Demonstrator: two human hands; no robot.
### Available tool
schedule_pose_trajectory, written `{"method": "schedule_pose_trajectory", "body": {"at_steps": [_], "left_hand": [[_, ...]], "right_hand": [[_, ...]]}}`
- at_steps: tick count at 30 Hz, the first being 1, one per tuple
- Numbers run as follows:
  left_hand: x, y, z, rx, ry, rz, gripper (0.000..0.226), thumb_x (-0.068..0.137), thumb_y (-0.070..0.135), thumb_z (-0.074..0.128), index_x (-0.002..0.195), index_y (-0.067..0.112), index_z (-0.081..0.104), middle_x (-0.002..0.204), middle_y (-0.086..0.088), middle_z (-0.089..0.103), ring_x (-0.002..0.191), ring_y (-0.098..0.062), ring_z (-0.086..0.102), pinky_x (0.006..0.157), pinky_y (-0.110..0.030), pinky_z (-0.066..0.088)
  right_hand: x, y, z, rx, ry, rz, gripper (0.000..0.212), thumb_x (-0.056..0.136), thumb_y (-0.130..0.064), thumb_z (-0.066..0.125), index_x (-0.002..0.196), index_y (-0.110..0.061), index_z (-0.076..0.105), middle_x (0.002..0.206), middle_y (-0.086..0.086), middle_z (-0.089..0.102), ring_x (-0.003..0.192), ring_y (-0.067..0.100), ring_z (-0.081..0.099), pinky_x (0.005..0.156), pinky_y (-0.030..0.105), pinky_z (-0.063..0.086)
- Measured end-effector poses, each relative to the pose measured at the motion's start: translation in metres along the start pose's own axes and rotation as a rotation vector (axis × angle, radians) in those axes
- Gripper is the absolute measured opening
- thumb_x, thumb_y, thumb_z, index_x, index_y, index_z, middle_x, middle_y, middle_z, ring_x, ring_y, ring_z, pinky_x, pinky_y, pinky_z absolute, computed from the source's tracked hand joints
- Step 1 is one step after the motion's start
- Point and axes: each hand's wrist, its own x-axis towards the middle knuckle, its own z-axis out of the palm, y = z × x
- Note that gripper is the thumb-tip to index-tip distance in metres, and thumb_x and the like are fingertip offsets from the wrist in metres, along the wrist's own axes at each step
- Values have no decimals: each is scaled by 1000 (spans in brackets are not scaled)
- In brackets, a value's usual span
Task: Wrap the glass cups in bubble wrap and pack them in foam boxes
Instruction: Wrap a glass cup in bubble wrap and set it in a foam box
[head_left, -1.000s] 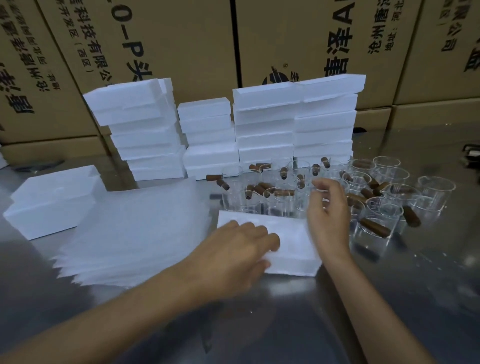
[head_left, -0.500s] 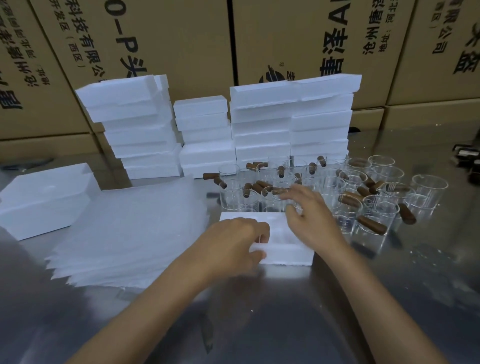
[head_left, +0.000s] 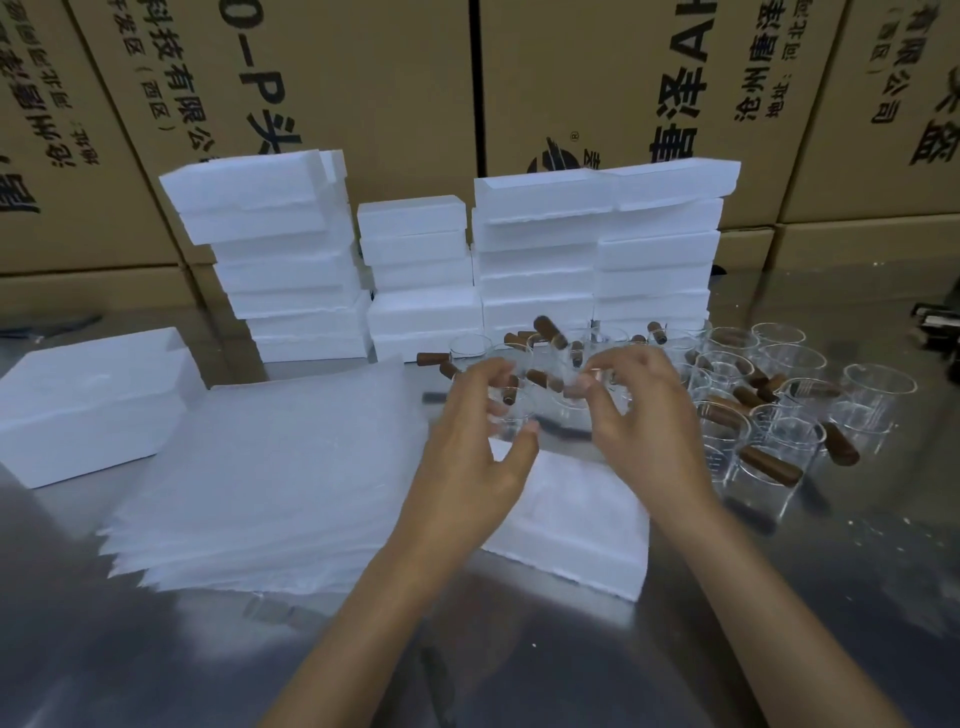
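Both hands are raised over the near edge of the glass cups (head_left: 779, 415), which are clustered centre-right on the steel desk (head_left: 857, 597). The left hand (head_left: 470, 457) curls round one clear cup; the right hand (head_left: 644, 415) pinches at a rim, though blur hides exactly what it holds. Best to lift straight up, clear of neighbouring cups and their brown wooden handles (head_left: 763, 462), then carry left to the bubble wrap stack (head_left: 270, 478). A foam box (head_left: 576, 530) sits beneath the hands. Cartons (head_left: 363, 78) behind carry Chinese print, "沧州", "有限公司".
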Motion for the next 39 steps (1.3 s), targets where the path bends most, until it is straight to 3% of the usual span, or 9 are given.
{"method": "schedule_pose_trajectory", "body": {"at_steps": [4, 7, 10, 15, 19, 23, 29, 34, 39], "left_hand": [[0, 3, 7, -79, 45, 31, 79, 82, 34, 79, 139, 48, 25, 136, 31, 35, 122, 8, 46, 90, -6, 44], [0, 7, 10, -113, 141, 13, 71, 82, 37, 79, 137, 43, 33, 133, 26, 42, 121, 2, 51, 92, -11, 46], [2, 9, -3, -217, 192, -13, 59, 81, 31, 80, 124, 48, 43, 123, 23, 55, 115, -4, 58, 85, -16, 51], [11, 14, -30, -795, -67, -357, 39, 72, 30, 71, 110, 37, 71, 112, 8, 70, 85, -16, 66, 58, -24, 50], [14, 21, -37, -973, -222, -404, 46, 60, 31, 70, 103, 14, 73, 101, -3, 66, 65, -28, 61, 50, -27, 43], [17, 30, -50, -609, -224, -353, 48, 81, 31, 65, 127, 24, 56, 105, -9, 69, 70, -29, 69, 53, -34, 50], [53, 13, -99, 81, 132, -202, 15, 96, 19, 57, 101, 27, 69, 94, 4, 67, 69, -11, 60, 54, -20, 42], [68, -21, -134, 532, -266, -644, 27, 84, 48, 73, 94, 24, 63, 98, 7, 59, 82, -11, 53, 67, -28, 40], [58, -43, -122, 523, -353, -629, 30, 82, 44, 76, 92, 17, 67, 92, 6, 59, 77, -7, 53, 61, -23, 36]], "right_hand": [[-12, -34, 0, 350, 41, 25, 8, 94, -23, 68, 93, -31, 65, 107, -1, 60, 90, -5, 61, 68, 9, 44], [-23, -51, 6, 489, -45, 70, 4, 94, -19, 68, 93, -23, 68, 102, 2, 65, 93, 8, 64, 80, 31, 54], [-27, -53, 2, 575, -36, 63, 10, 99, -20, 60, 102, -24, 68, 102, -6, 68, 98, 8, 64, 79, 28, 55], [-23, -32, -13, 590, -286, 110, 45, 95, -23, 52, 134, -45, 55, 144, -20, 48, 129, -13, 40, 91, 8, 40], [-22, -30, -7, 618, -491, 71, 22, 101, -28, 52, 119, -26, 64, 104, -16, 68, 102, 4, 62, 95, 28, 50], [-27, -31, -1, 543, -443, -29, 29, 97, -38, 41, 103, -16, 58, 74, -13, 52, 69, 10, 50, 69, 37, 46], [-30, -23, 5, 705, -649, 237, 20, 106, -27, 39, 100, -12, 51, 69, 0, 48, 44, 20, 51, 43, 29, 46], [-28, -19, 10, 531, -654, 64, 18, 107, -24, 39, 99, -15, 52, 64, -8, 39, 46, 6, 38, 48, 18, 34], [-12, -16, 14, 435, -715, -58, 16, 105, -13, 46, 99, -5, 59, 63, -20, 53, 49, -2, 46, 50, 8, 35]]}}
